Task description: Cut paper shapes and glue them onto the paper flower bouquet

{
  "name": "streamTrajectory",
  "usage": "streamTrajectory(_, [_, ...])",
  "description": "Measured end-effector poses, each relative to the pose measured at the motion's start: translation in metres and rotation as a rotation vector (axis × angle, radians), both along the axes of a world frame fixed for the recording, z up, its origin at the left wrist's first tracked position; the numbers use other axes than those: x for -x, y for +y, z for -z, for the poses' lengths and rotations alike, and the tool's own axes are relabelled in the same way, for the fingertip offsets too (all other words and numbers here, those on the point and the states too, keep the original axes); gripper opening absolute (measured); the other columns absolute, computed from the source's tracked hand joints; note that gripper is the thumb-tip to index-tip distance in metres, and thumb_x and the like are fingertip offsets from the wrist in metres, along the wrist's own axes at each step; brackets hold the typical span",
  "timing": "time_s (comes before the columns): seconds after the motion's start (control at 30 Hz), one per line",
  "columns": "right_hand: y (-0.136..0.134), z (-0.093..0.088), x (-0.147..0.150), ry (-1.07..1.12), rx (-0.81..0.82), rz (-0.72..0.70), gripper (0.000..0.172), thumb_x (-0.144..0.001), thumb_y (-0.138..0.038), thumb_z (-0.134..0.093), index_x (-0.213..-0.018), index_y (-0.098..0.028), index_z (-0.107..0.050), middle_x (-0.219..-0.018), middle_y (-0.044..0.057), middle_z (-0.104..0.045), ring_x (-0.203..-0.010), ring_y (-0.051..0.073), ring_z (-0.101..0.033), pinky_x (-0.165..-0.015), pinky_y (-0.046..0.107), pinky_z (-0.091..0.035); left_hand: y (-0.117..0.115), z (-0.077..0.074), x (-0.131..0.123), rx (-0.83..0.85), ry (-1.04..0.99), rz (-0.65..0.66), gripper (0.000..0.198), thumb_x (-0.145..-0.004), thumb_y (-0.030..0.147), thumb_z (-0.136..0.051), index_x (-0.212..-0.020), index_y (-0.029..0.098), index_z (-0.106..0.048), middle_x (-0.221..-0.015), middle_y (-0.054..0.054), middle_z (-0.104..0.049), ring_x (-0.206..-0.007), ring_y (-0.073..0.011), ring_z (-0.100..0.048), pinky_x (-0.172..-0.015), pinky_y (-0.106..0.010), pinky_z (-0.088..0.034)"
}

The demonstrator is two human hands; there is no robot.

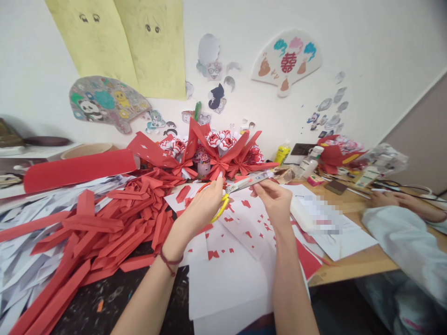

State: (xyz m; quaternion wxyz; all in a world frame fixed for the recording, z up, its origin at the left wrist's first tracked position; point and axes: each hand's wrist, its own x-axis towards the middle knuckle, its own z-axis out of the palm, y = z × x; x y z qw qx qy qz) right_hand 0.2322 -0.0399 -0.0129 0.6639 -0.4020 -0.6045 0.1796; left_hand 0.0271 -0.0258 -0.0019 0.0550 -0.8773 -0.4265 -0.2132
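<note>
My left hand [204, 202] is closed round the yellow handles of a pair of scissors [223, 202], a red cord on its wrist. Its blades run right into a narrow folded strip of pale paper [249, 180]. My right hand [274, 197] pinches that strip from below, near its middle. Both hands hover above white sheets [230, 274] strewn with small red paper scraps [249, 218].
A heap of folded red paper strips [104, 228] fills the left. Red paper fans with flowers [218, 151] stand against the wall. A yellow bottle [282, 152] and small items sit at the back right. Another person's arm in a pale sleeve [401, 232] rests on the wooden table [352, 267].
</note>
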Motion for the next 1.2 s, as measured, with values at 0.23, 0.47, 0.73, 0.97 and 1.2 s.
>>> streamTrajectory(0.23, [0.001, -0.001, 0.000, 0.011, -0.002, -0.001, 0.016, -0.082, -0.034, -0.070, -0.077, -0.018, -0.070, -0.071, 0.002, -0.066, -0.058, 0.015, -0.060, -0.062, 0.030, -0.052, 0.001, 0.001, 0.001, 0.012, 0.008, -0.004, 0.034, -0.095, 0.018, -0.044, -0.125, 0.012, -0.031, -0.097, -0.010, -0.061, -0.072, -0.0226, -0.061, -0.054, -0.028, -0.036])
streamTrajectory(0.47, [0.001, 0.000, -0.001, 0.003, -0.010, 0.002, 0.013, -0.083, -0.031, -0.069, -0.078, -0.018, -0.070, -0.071, 0.001, -0.066, -0.058, 0.014, -0.060, -0.062, 0.029, -0.052, 0.000, 0.000, 0.000, 0.006, 0.029, -0.014, 0.031, -0.095, 0.018, -0.043, -0.123, 0.012, -0.033, -0.094, -0.009, -0.061, -0.070, -0.0226, -0.060, -0.054, -0.029, -0.035])
streamTrajectory(0.73, [0.002, 0.002, -0.002, 0.000, 0.000, 0.039, 0.015, -0.083, -0.033, -0.069, -0.080, -0.018, -0.071, -0.072, 0.002, -0.067, -0.057, 0.014, -0.060, -0.062, 0.030, -0.052, 0.001, -0.001, 0.001, 0.043, -0.010, 0.012, 0.019, -0.096, 0.023, -0.045, -0.112, 0.015, -0.036, -0.090, -0.008, -0.060, -0.068, -0.0218, -0.059, -0.053, -0.028, -0.036])
streamTrajectory(0.97, [0.015, 0.013, -0.005, -0.077, 0.234, 0.114, 0.024, -0.082, -0.038, -0.066, -0.087, -0.015, -0.074, -0.073, 0.005, -0.073, -0.059, 0.018, -0.065, -0.063, 0.032, -0.053, 0.008, 0.006, 0.002, 0.078, -0.021, -0.048, 0.016, -0.097, 0.031, -0.045, -0.099, 0.020, -0.034, -0.080, -0.003, -0.058, -0.061, -0.0195, -0.057, -0.051, -0.027, -0.035])
streamTrajectory(1.2, [0.025, 0.025, 0.000, -0.551, 0.289, 0.147, 0.022, -0.086, -0.026, -0.058, -0.097, -0.021, -0.076, -0.098, 0.006, -0.076, -0.080, 0.020, -0.067, -0.077, 0.032, -0.050, 0.009, 0.010, 0.004, 0.012, 0.034, -0.126, 0.015, -0.096, 0.031, -0.043, -0.101, 0.019, -0.035, -0.085, -0.006, -0.060, -0.068, -0.0226, -0.063, -0.050, -0.029, -0.035])
